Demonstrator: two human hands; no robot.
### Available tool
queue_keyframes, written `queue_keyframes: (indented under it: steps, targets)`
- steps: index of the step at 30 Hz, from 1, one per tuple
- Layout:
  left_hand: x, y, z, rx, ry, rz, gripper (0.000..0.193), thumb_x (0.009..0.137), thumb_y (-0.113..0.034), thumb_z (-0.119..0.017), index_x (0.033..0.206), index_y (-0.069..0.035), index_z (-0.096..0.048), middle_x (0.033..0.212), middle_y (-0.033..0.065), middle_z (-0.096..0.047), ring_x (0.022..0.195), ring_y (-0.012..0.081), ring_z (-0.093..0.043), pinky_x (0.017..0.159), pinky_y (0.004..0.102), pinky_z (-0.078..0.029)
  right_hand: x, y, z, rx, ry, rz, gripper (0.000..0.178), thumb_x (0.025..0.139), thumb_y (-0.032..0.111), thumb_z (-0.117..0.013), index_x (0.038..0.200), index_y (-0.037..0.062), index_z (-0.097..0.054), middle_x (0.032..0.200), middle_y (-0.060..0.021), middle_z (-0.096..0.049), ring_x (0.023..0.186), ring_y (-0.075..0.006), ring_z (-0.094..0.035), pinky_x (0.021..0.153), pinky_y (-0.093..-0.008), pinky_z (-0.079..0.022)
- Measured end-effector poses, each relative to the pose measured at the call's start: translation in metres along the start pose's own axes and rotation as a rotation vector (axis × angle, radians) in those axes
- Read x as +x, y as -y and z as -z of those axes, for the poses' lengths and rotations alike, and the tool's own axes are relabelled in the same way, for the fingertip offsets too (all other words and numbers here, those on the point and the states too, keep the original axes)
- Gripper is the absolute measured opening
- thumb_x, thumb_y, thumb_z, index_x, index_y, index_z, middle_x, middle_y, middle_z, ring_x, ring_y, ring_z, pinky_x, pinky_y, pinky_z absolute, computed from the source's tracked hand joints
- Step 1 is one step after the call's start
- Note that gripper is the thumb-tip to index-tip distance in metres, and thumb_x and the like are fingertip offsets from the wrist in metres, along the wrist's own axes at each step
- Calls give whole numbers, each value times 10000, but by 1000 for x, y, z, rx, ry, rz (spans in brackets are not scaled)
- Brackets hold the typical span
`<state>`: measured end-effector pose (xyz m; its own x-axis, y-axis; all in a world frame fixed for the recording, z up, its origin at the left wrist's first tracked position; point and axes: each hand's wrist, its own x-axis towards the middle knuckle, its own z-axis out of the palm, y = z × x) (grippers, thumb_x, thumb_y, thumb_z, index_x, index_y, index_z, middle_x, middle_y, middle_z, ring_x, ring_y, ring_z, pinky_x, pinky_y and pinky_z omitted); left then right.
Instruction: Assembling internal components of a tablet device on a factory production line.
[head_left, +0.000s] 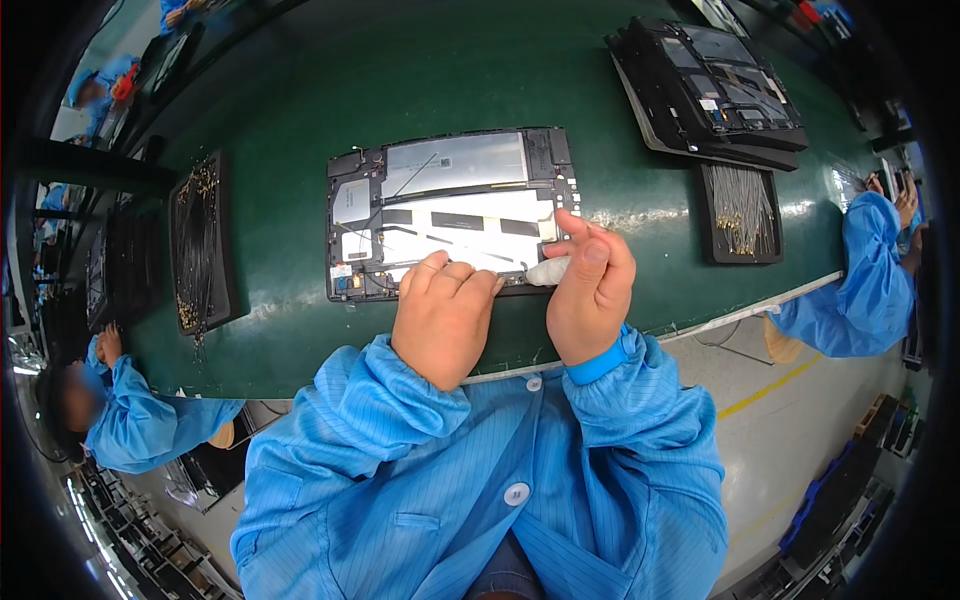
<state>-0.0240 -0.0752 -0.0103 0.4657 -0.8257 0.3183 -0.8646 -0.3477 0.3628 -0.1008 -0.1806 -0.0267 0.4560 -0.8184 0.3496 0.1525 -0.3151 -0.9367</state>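
Observation:
An opened tablet-like device (463, 220) lies in front of me, its silver plates, white panels and black frame exposed. A thin dark cable (413, 176) runs loosely across its upper left part. My left hand (440, 315) is closed over the near edge, its bent fingers against the frame. At the near right corner is my right hand (592, 290), thumb and fingers drawn together. A white finger cot (548, 272) covers one of its fingertips, which touches or nearly touches the frame. Whatever that hand pinches, if anything, is too small to make out.
A black tray of dark cables (203, 240) sits at left. At right are a tray of grey cables (740, 212) and a stack of similar devices (710, 90). Co-workers in blue (850, 280) sit at both ends of the green table (290, 350).

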Motion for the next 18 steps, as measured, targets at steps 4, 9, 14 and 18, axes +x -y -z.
queue_keyframes:
  steps: [4, 9, 14, 18]
  targets:
    - [1, 0, 2, 9, 21, 10, 129, 663, -78, -600, 790, -75, -577, 772, 59, -550, 835, 286, -477, 784, 367, -361, -2, -3, 0, 5, 43, 9, 216, 859, 188, -378, 974, 7, -393, 936, -137, -548, 687, -148, -527, 644, -265, -438]
    - [2, -1, 2, -7, 36, 9, 144, 649, -67, -594, 792, -70, -575, 792, 60, -551, 853, 291, -473, 790, 370, -359, 1, 1, 0, -40, 80, 40, 150, 831, 155, -442, 872, 11, -459, 884, -130, -563, 683, -163, -543, 638, -263, -434]
    - [0, 4, 4, 18, 33, -21, 129, 662, -109, -562, 785, -74, -567, 759, 53, -537, 876, 280, -474, 777, 373, -348, 16, 23, -5, -403, 389, 429, 91, 745, 113, -545, 746, 32, -503, 789, -108, -567, 667, -228, -549, 601, -288, -437]
    - [3, 9, 5, -3, 17, -70, 104, 645, -96, -554, 743, -70, -575, 733, 69, -540, 816, 278, -496, 734, 367, -372, 19, 20, -9, -289, 392, 495, 100, 738, 134, -541, 735, 44, -498, 699, -86, -551, 637, -260, -531, 556, -320, -420]
